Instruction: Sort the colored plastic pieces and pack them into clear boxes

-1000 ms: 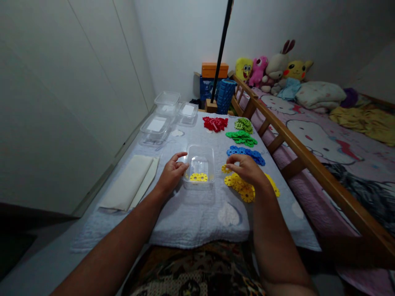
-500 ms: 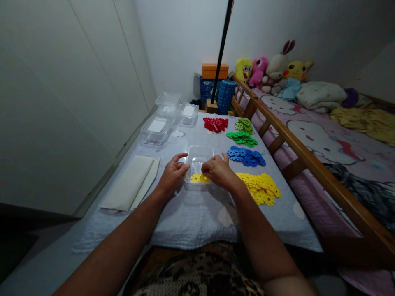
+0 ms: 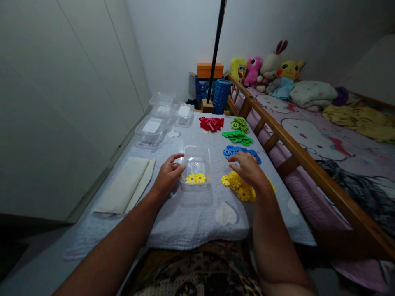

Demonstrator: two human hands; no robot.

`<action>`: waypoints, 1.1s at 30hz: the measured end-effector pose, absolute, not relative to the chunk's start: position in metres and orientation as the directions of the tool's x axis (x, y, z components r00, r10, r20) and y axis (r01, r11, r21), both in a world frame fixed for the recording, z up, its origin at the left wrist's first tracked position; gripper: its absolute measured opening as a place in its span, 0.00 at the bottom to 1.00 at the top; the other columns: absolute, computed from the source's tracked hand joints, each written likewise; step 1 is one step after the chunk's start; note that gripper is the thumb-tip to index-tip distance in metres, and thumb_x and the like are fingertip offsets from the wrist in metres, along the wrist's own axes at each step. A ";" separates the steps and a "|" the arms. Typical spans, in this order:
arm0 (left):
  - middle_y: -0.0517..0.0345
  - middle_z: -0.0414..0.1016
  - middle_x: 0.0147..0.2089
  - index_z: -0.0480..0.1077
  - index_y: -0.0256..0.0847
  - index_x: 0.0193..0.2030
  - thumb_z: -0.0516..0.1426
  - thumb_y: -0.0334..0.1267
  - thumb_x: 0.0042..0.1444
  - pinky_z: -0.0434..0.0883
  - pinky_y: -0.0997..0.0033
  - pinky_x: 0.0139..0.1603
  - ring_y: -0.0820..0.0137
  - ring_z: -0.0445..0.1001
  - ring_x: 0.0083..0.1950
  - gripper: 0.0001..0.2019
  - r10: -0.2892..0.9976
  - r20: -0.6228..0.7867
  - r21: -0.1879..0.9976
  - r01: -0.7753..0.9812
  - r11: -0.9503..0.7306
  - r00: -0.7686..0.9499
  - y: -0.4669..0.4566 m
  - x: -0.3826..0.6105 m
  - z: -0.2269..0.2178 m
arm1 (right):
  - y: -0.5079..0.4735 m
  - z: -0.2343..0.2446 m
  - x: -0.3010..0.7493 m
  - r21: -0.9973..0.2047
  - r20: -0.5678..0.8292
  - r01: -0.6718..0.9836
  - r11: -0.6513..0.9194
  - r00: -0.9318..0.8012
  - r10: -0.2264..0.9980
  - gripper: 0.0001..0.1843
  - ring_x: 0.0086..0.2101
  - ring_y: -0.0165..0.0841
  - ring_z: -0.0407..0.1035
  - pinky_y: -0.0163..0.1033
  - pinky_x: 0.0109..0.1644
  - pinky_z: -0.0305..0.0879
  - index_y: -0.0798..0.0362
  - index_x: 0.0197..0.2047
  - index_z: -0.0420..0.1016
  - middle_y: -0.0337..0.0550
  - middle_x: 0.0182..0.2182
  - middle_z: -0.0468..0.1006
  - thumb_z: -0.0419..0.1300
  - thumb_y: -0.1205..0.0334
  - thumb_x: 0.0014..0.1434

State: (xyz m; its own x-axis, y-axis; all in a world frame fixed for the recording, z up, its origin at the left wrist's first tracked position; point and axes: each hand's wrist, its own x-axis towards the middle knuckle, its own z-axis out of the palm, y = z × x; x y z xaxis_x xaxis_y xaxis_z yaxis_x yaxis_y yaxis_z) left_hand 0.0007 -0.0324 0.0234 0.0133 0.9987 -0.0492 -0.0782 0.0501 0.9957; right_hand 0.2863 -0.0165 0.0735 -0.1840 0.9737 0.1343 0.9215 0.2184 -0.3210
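Note:
My left hand is beside the left wall of a clear plastic box, with thumb and forefinger apart and their tips at its rim. Inside the box, two yellow flower-shaped discs show along the near wall. To the right, my right hand hovers over a pile of yellow flower discs; its thumb and fingers are parted and nothing shows between them. Part of that pile is hidden under the hand and forearm. Just beyond the fingers lies a pile of blue discs.
Piles of green, light green and red pieces lie farther back. Clear lidded boxes stand at the back left, and a folded off-white cloth or paper lies at left. A wooden bed rail runs along the right.
My right hand has left the box and moved right, over the yellow pile. Two yellow discs are now plainly visible in the box. My left hand stays at the box's side.

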 end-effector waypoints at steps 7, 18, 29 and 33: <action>0.73 0.54 0.21 0.68 0.41 0.56 0.63 0.44 0.52 0.48 0.77 0.21 0.78 0.51 0.20 0.25 0.999 -0.040 0.996 -0.081 0.041 0.021 -0.033 0.001 0.025 | -0.034 0.066 0.332 -0.160 -0.087 0.987 -0.011 -0.003 0.996 0.19 0.56 0.48 0.64 0.50 0.59 0.53 0.48 0.53 0.81 0.48 0.54 0.77 0.65 0.58 0.57; 0.73 0.53 0.21 0.69 0.40 0.55 0.64 0.44 0.52 0.47 0.77 0.22 0.78 0.50 0.20 0.24 0.999 -0.026 0.997 -0.068 0.028 0.022 -0.030 -0.001 0.020 | -0.033 0.063 0.327 -0.196 -0.100 0.981 -0.011 -0.009 0.995 0.13 0.53 0.47 0.66 0.48 0.56 0.55 0.49 0.45 0.80 0.48 0.49 0.79 0.64 0.60 0.55; 0.73 0.54 0.21 0.69 0.39 0.55 0.63 0.43 0.52 0.48 0.76 0.22 0.78 0.51 0.21 0.24 1.000 -0.017 0.998 -0.067 0.019 0.023 -0.032 0.000 0.023 | -0.024 0.087 0.306 -0.614 0.035 0.777 0.137 -0.147 0.989 0.02 0.35 0.35 0.71 0.38 0.41 0.60 0.52 0.33 0.74 0.40 0.32 0.79 0.61 0.64 0.57; 0.73 0.55 0.22 0.69 0.39 0.56 0.63 0.44 0.52 0.49 0.76 0.22 0.78 0.51 0.21 0.24 0.999 -0.031 0.997 -0.067 0.032 0.011 -0.033 0.001 0.024 | -0.018 0.096 0.263 -0.636 0.173 0.704 0.314 -0.267 0.948 0.03 0.36 0.34 0.72 0.39 0.47 0.61 0.52 0.34 0.76 0.41 0.34 0.81 0.61 0.66 0.60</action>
State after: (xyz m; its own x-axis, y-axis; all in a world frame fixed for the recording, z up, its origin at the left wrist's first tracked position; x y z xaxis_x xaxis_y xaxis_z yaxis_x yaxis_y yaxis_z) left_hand 0.0009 -0.0331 0.0244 0.0110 0.9995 -0.0310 -0.0668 0.0317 0.9973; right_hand 0.2630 -0.0183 0.0960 -0.2671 0.9481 0.1727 0.7044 0.3144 -0.6364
